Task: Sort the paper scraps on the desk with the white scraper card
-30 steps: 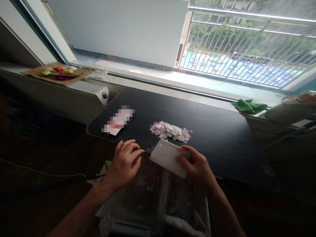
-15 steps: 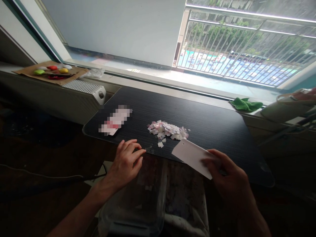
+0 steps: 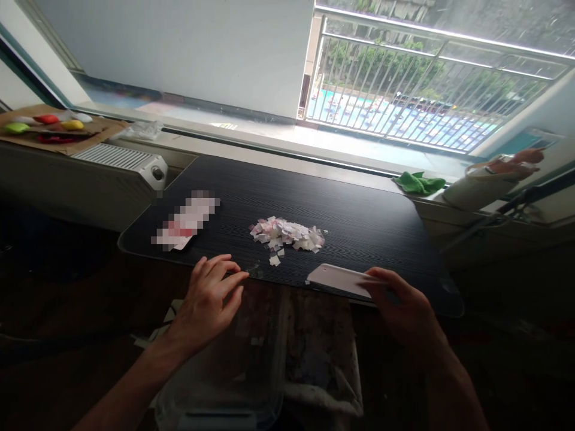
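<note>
Left hand [image 3: 214,294]: half-open, by black table [image 3: 368,209] | right hand [image 3: 402,305]: gripping flat pale piece [image 3: 338,278]

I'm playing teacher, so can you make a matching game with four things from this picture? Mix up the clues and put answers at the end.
Things:
1. Paper scraps
2. Cloth
3. Pale flat piece
4. Plastic bin

Clues:
A. Held in the right hand
B. See-through
C. Mostly heaped on the table
D. Green and crumpled

Answers: 1-C, 2-D, 3-A, 4-B
</note>
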The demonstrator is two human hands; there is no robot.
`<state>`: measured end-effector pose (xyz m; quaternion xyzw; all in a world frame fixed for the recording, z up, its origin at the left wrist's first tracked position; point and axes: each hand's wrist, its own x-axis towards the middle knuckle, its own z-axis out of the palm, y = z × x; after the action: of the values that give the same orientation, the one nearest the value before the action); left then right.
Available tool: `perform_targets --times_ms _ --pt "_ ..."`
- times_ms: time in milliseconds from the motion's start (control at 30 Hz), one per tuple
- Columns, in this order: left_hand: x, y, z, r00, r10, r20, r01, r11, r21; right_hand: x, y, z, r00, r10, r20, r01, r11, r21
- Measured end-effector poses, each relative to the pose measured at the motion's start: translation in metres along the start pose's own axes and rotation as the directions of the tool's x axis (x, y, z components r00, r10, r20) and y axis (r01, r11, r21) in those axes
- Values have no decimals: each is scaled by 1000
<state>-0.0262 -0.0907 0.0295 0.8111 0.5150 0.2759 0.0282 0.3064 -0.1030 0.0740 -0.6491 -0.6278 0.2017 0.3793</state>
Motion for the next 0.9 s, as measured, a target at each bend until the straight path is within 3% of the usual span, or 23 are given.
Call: perform_targets --times_ms 167,300,467,667,900 --pt "1 0 -2 1000 -1 -3 1 1000 4 -5 2 -15 999 25 32 -25 1000 -13" --pt "3 2 1 1000 -9 8 9 1000 -6 4 9 -10 997 33 63 -34 999 8" --pt "4 3 1 1000 5 0 -5 1000 0 33 17 1 976 92 196 -93 996 -1" --pt "3 1 -2 1000 10 -12 -11 1000 -14 67 22 7 904 81 419 -147 981 128" --pt "9 6 3 1000 7 4 -7 1000 1 53 20 -9 898 117 424 -152 987 49"
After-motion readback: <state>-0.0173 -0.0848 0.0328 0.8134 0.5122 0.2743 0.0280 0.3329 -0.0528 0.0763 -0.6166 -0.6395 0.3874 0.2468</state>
